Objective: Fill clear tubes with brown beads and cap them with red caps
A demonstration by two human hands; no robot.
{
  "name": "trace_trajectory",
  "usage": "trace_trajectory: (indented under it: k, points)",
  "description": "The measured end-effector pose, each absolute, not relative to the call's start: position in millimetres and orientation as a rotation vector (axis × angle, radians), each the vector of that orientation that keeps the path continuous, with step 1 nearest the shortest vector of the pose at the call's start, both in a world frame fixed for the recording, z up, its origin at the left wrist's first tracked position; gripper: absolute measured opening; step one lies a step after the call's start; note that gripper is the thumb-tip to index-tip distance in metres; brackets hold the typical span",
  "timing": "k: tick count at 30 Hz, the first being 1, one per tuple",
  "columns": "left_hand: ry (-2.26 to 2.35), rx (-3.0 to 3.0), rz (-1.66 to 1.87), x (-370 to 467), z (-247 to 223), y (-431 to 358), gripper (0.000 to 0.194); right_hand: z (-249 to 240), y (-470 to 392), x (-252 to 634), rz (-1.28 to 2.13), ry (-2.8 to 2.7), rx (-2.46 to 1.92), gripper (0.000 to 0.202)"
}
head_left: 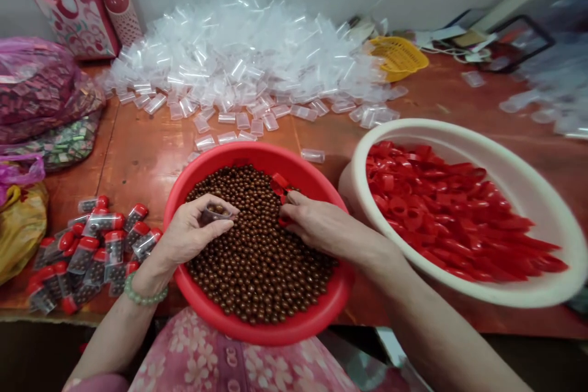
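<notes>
Between the thumb and fingers of my left hand (193, 229) is a small clear plastic tube (217, 211), its open end facing me and brown balls showing inside. My right hand (316, 220) is closed around red plastic caps (279, 184), at the right side of the basin; how many it holds is partly hidden by the fingers. Both hands are over a red basin (260, 334) filled with small shiny brown balls (257, 257). A white basin (519, 141) of loose red caps (441, 208) stands to the right of my right forearm.
Filled, red-capped tubes (96, 245) lie left of my left wrist. A big heap of clear tubes (257, 55) covers the back of the table, beside a yellow basket (399, 58). Plastic bags (41, 92), a thermos (118, 3) and a pink bag (64, 0) stand at left.
</notes>
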State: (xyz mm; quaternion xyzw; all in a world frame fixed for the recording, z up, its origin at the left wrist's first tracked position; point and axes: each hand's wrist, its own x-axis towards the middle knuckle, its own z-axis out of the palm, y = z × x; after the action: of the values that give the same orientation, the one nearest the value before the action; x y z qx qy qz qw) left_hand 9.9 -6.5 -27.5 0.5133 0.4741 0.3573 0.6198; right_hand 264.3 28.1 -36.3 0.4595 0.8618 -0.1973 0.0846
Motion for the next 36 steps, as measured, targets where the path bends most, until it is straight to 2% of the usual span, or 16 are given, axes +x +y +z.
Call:
trace_trajectory:
  k: [4, 10, 14, 19, 24, 28, 36]
  points:
    - [1.011, 1.052, 0.856, 8.5, -28.5, -9.7, 0.02, -34.4, 26.7, 268.7, -0.73, 2.751, 1.461, 0.008]
    - [0.926, 0.986, 0.859, 4.9, -34.5, -12.7, 0.027, -11.9, 30.3, 237.7, -1.598, 2.932, 1.704, 0.026]
    - [0.986, 1.044, 0.879, 5.3, -38.0, -13.3, 0.024, -7.4, 31.3, 204.3, -1.834, 2.954, 1.682, 0.024]
    - [0.985, 0.952, 0.926, 6.6, -36.4, -12.8, 0.029, -16.3, 32.2, 187.5, -1.907, 2.935, 1.711, 0.025]
    - [1.075, 1.032, 0.945, 7.0, -36.4, -10.7, 0.022, -21.5, 32.0, 185.2, -1.885, 2.938, 1.809, 0.021]
    - [1.081, 1.218, 0.883, 8.1, -39.0, -9.4, 0.016, -20.7, 30.9, 182.7, -1.802, 3.083, 1.692, 0.02]
    - [1.06, 1.126, 0.871, 6.6, -42.9, -7.2, 0.016, -22.5, 30.5, 178.8, -1.582, 3.258, 1.468, 0.015]
